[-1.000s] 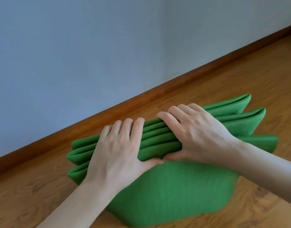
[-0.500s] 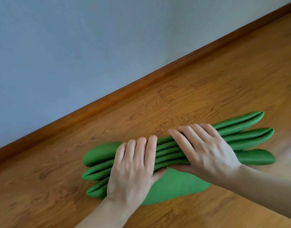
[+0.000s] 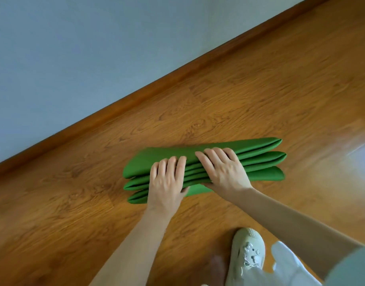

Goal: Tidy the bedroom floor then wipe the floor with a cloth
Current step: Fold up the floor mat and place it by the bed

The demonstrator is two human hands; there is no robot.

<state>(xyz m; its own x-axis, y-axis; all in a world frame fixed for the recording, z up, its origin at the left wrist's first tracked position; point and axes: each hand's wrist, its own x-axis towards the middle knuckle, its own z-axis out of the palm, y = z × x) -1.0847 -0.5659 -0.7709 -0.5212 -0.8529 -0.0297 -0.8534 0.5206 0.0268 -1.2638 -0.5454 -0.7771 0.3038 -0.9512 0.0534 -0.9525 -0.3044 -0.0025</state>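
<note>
Both hands, left hand [image 3: 167, 180] and right hand [image 3: 223, 168], clamp the folded green cloth [image 3: 260, 159] (3 thick pleats), fingers over, thumbs under. It has slid back from the skirting board [image 3: 107, 109] across the floor [image 3: 260, 89], so wiping looks underway.

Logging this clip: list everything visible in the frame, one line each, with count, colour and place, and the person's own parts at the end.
Folded green fabric cloth: one, green, gathered in pleats, lying on the floor mid-frame.
Glossy wooden plank floor: one, orange-brown, across the lower and right frame.
Wooden skirting board: one, brown, running diagonally where floor meets wall.
Plain painted wall: one, pale blue-grey, upper left.
Left hand: one, fingers over the cloth's left half, thumb tucked at its near edge.
Right hand: one, fingers over the cloth's middle, beside the left hand.
Laced shoe: one, off-white, bottom of frame.
Trouser leg: one, white, bottom right.
</note>
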